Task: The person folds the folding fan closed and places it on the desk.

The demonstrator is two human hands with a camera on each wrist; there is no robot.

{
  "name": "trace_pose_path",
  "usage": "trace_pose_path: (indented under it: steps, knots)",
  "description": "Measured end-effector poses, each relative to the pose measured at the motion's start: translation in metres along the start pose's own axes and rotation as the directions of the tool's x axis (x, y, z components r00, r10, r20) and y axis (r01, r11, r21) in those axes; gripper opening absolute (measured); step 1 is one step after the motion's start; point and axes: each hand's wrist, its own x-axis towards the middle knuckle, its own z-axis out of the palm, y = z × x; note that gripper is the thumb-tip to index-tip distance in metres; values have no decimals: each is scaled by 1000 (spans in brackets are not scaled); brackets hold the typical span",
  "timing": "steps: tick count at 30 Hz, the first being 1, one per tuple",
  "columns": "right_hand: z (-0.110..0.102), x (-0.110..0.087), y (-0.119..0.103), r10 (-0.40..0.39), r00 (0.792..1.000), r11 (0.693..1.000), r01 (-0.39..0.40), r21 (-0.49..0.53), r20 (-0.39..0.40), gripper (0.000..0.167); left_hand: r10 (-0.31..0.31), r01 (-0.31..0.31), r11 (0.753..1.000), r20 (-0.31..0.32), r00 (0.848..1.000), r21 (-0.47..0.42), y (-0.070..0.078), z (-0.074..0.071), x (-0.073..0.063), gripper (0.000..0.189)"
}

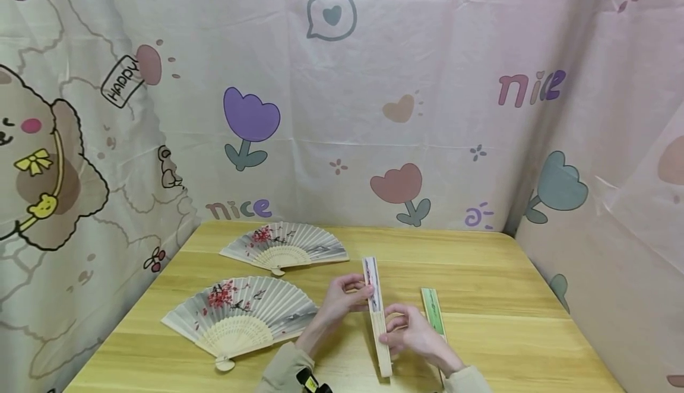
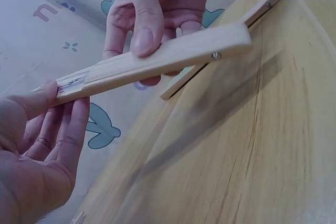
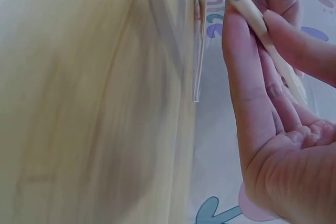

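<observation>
Head view, and nearest us two pale sleeves [image 1: 288,369] reach in over the wooden table [image 1: 507,298]. The right hand [image 1: 408,330] pinches the bare ribs of a folded fan [image 1: 380,339], thumb on one side, fingers on the other. The pin [image 2: 216,55] shows in the left wrist view, in the end pointing back towards the person. A little farther out, the left hand [image 1: 344,294] has the printed paper end between thumb and fingers. So both hands are grasping, and the fan is up off the wood, its shadow falling below in that same wrist view.

Here's the danger: if one pinch loosens while the other hand pulls, the ribs could splay lopsidedly, or the thin paper could crease under that left thumb. A sideways twist might strain the pin.

Just beside the right hand lies a green folded fan [image 1: 433,313], partly hidden; a careless swing of that wrist could knock it. Over to the left, a spread fan [image 1: 240,327] has its edge right by the left forearm, and whether they touch I can't tell; an elbow drifting outward might drag it. Beyond it, a second spread fan [image 1: 283,254] sits well apart from the hands, before the patterned cloth [image 1: 342,96].
</observation>
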Motion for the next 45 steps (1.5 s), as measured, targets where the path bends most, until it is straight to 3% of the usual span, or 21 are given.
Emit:
trace_pose_path:
  steps: [11,20,37,41,45]
  knots:
    - [-15,-6,1,12,999,1000,-13,10,43,44,-15,14,1000,57,998,26,-4,6,9,47]
    - [-32,-13,6,60,994,998,-59,-7,87,39,9,-15,999,114,993,51,-6,15,17,71]
    - [-48,-21,13,116,984,992,-121,33,135,27,-51,39,997,174,983,72,-14,25,31,65]
    - [-48,-21,13,135,983,990,-138,18,124,28,-44,27,995,188,981,94,-17,25,33,70]
    - [-48,-21,15,156,983,988,-155,-13,96,30,-16,-23,984,215,977,175,-19,28,36,72]
